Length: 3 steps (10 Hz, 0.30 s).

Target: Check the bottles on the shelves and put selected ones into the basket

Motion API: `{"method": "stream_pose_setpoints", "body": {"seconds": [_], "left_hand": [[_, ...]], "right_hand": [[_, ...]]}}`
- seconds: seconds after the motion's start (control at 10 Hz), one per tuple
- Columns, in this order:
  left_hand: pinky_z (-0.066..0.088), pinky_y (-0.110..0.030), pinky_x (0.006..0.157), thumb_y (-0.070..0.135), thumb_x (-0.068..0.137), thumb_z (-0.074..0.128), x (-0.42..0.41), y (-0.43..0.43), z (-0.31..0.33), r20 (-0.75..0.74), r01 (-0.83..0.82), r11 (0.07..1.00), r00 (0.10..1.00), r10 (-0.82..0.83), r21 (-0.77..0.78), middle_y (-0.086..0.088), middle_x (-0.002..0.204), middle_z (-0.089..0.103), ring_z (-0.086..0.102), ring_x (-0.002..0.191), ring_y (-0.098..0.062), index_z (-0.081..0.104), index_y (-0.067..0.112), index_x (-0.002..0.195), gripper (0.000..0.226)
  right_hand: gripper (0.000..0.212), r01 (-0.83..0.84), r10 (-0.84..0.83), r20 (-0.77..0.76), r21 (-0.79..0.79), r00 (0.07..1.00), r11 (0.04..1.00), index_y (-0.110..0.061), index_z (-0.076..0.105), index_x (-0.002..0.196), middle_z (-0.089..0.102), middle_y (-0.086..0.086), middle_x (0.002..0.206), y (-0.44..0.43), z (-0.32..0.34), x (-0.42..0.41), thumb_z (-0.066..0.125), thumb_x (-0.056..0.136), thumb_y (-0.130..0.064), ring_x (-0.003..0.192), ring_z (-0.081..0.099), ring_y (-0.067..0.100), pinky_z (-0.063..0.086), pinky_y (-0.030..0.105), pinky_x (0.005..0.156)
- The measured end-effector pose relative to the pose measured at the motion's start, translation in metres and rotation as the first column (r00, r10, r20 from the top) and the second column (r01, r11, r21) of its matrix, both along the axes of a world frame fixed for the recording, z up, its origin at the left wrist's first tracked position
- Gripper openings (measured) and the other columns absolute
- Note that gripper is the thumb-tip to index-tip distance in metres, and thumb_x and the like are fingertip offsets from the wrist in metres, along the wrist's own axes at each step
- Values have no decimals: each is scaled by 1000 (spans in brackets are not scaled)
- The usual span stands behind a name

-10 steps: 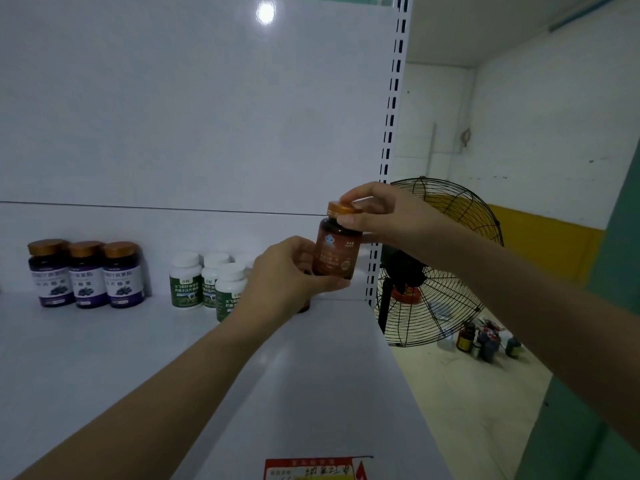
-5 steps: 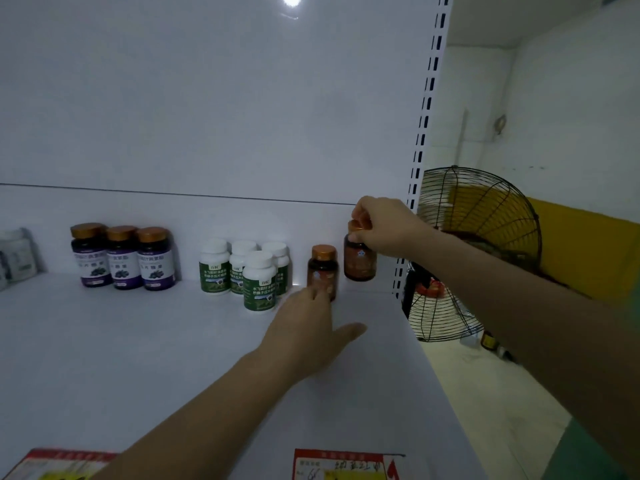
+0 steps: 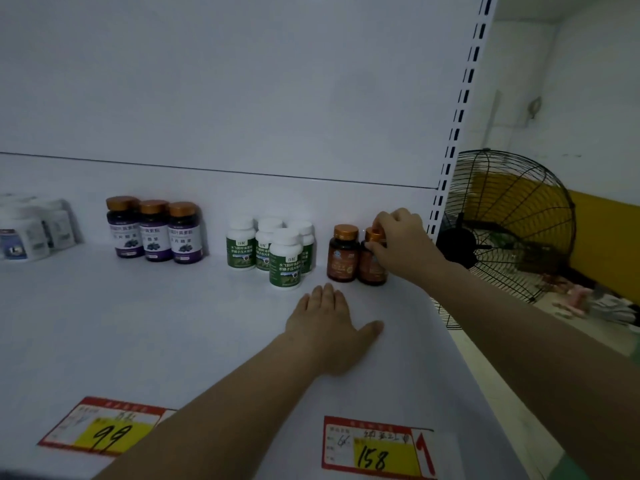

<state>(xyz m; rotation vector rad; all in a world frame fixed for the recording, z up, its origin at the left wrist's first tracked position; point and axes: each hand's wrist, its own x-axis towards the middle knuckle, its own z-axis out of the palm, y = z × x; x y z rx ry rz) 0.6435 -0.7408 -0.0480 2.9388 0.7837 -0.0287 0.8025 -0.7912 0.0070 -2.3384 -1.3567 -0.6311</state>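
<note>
Two brown bottles with orange caps stand side by side at the back right of the white shelf. My right hand grips the cap of the right brown bottle, which stands on the shelf. The left brown bottle is free. My left hand lies flat on the shelf in front of them, fingers straight, holding nothing. The basket is not in view.
Several white bottles with green labels stand left of the brown ones, then three purple bottles, then white jars at far left. Price tags sit on the front edge. A black fan stands right of the shelf upright.
The brown bottle held up in both hands went back to the shelf beside the other brown bottle. My left hand let go and dropped flat onto the shelf.
</note>
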Motion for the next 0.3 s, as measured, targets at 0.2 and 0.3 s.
{"method": "stream_pose_setpoints", "body": {"seconds": [0.2, 0.3], "left_hand": [[8, -38, 117, 71, 89, 18, 1, 0, 15, -102, -6, 1000, 995, 5, -7, -15, 158, 6, 8, 145, -28, 9, 6, 150, 90], [42, -33, 90, 66, 86, 42, 4, 1, 42, -16, 6, 1000, 1000, -5, 26, -11, 119, 56, 52, 107, -24, 59, 13, 107, 60]], "right_hand": [[46, 24, -41, -95, -170, 995, 985, -8, 43, 132, 45, 16, 126, -9, 18, -13, 54, 93, -30, 117, 43, 31, 38, 35, 93], [47, 62, -106, -130, -305, 986, 950, -10, 40, 134, 43, 16, 130, -12, 38, -18, 53, 94, -30, 119, 42, 31, 40, 38, 93]]}}
